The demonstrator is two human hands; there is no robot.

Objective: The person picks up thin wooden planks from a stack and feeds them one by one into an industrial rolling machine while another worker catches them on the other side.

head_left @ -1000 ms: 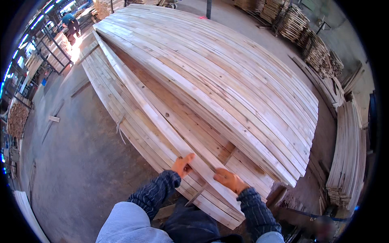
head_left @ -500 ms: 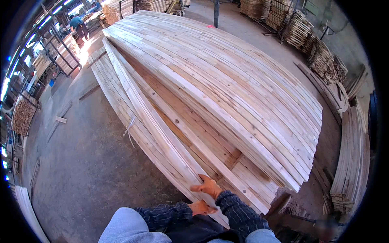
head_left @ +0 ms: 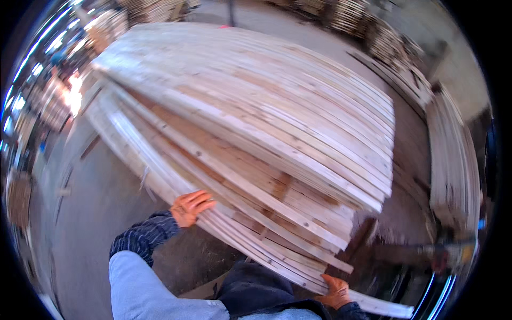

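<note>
A few long, pale wooden boards (head_left: pixel 250 242) lie side by side along the near edge of the stack, running from the far left to the lower right. My left hand (head_left: pixel 192 208) is closed over them partway along, its fingers curled across their upper faces. Close to their near right end, my right hand (head_left: pixel 336 292) grips the boards, thumb on top; its lower fingers are hidden. Just beyond lies a separate narrow board (head_left: pixel 298 242), slanting the same way. Behind that, a wide stack of boards (head_left: pixel 266 114) rises a few layers higher.
Cross strips (head_left: pixel 280 186) show between lower boards in the gap before the high stack. More stacked lumber (head_left: pixel 453 160) stands along the right side. A metal frame or machine (head_left: pixel 426 258), blurred, is at the lower right. Concrete floor (head_left: pixel 101 197) spreads to the left.
My hands, close together before, are now far apart: the left farther up the boards, the right toward their near end. The narrow boards have shifted apart. My view has turned and blurred.
</note>
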